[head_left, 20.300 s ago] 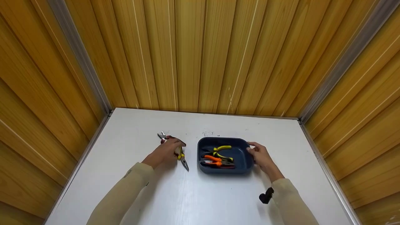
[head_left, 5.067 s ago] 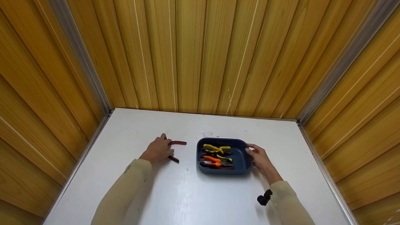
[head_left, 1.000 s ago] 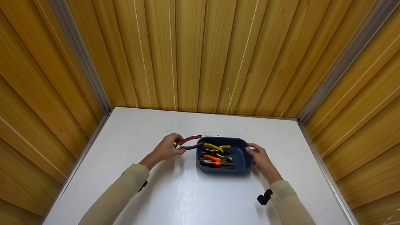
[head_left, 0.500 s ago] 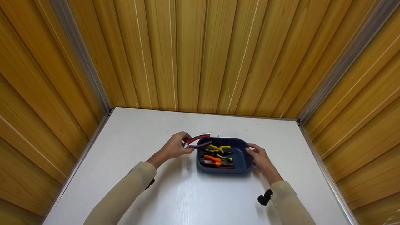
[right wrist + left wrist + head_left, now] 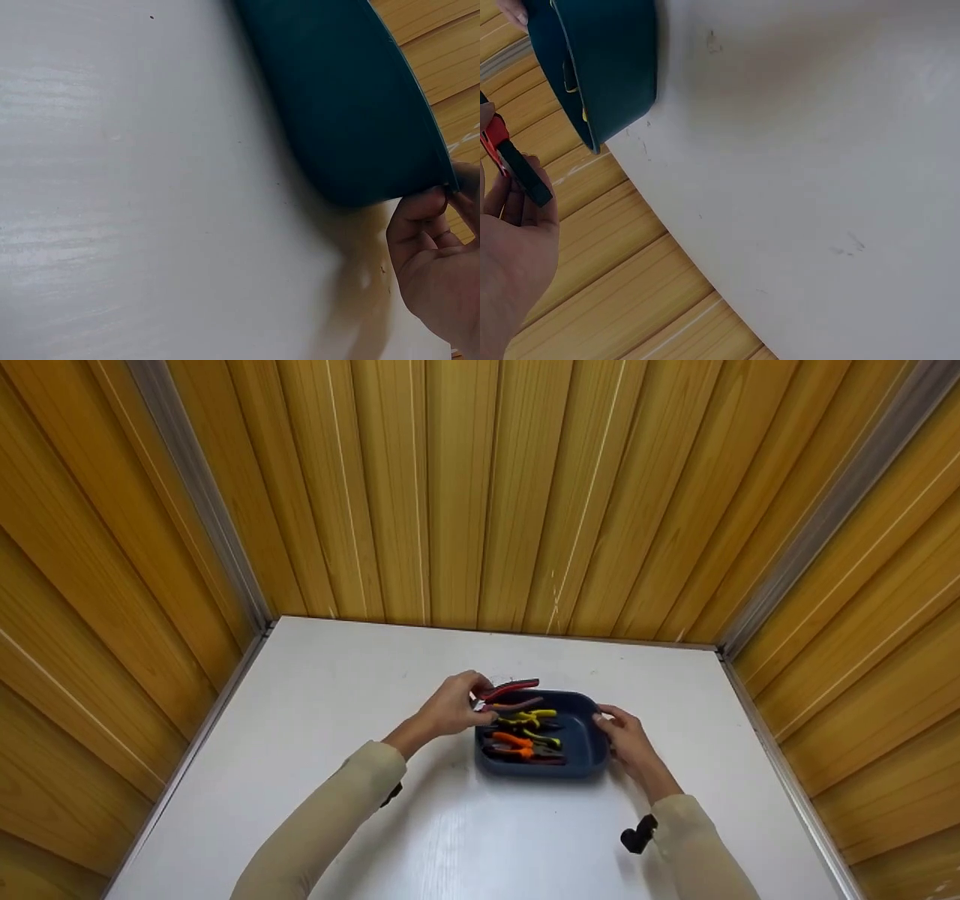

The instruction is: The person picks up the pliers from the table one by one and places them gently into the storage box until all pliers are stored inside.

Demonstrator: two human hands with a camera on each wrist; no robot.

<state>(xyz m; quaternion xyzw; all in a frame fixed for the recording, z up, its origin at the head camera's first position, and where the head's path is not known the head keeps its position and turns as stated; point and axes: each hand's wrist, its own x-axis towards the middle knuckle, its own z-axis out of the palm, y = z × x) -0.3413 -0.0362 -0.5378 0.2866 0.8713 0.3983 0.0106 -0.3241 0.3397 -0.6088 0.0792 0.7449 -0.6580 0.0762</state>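
Note:
My left hand (image 5: 454, 705) pinches a pair of red-and-black-handled pliers (image 5: 514, 687) by the head end, its handles pointing right over the back left part of a dark blue bin (image 5: 540, 770). In the left wrist view these pliers (image 5: 521, 169) hang above the bin's rim level, off the table. My right hand (image 5: 628, 741) grips the bin's right rim, thumb on the inside, as the right wrist view also shows. Inside the bin lie yellow-handled pliers (image 5: 541, 712) and orange-handled pliers (image 5: 513, 742), with more handles partly hidden beneath them.
The bin stands on a white table (image 5: 450, 840). Wooden plank walls (image 5: 450, 495) rise at the back and both sides, with grey metal strips in the corners. A black device (image 5: 639, 835) sits at the right sleeve cuff.
Over the last second my left hand has carried the red-and-black pliers rightward, from the bin's left edge to over its inside. Earlier they lay on the table. My right hand keeps holding the rim.

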